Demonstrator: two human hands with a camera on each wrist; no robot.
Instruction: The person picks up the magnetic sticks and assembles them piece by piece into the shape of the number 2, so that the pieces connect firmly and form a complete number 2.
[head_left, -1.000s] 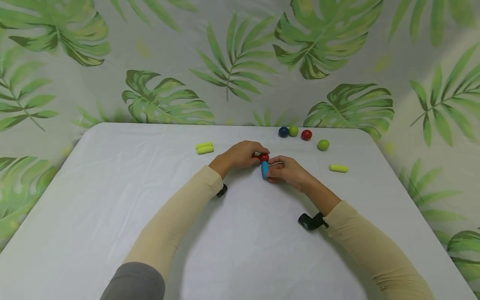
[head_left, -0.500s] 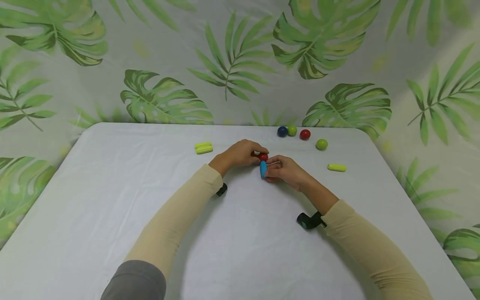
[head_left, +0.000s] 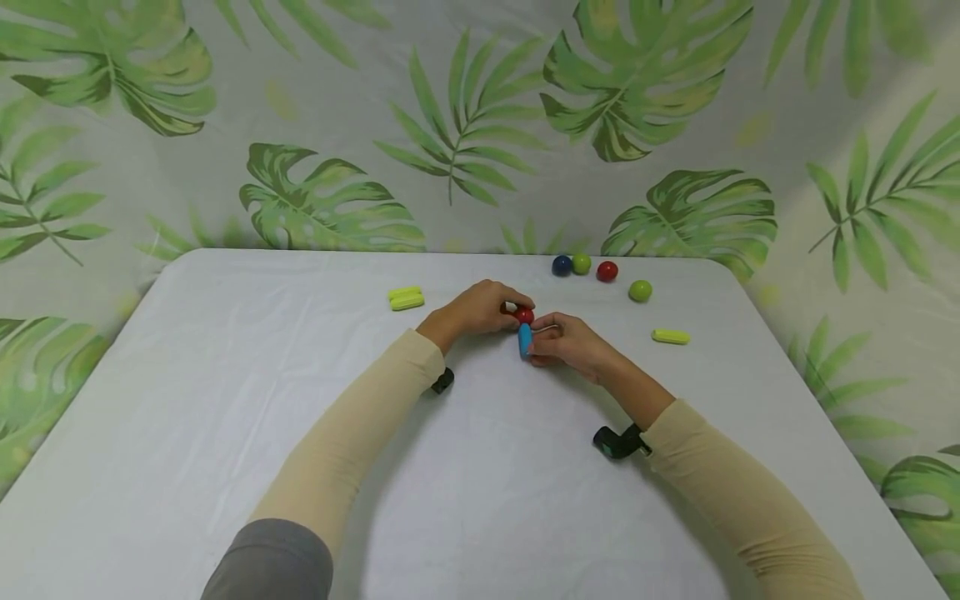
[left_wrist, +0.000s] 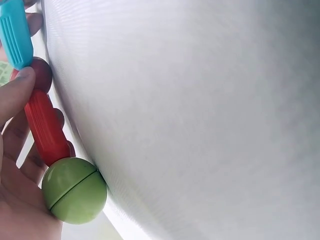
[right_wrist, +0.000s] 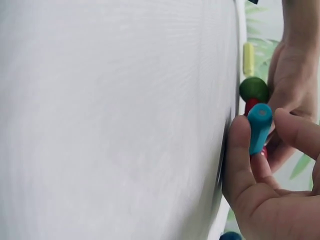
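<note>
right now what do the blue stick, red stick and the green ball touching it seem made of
Blue stick: probably moulded plastic, satin; even colour, straight grooves.
Red stick: likely the same, with similar grooves and soft sheen.
Green ball: smooth, mildly glossy, perhaps plastic, as the seam line suggests; painted metal stays possible.

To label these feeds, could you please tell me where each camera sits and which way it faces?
Head: worn there, facing forward and down at the table; both arms show.
Left wrist: worn there, toward the left hand holding the red ball.
Right wrist: worn there, toward the right hand holding the blue stick, left hand beyond.
Wrist views share the blue stick.
</note>
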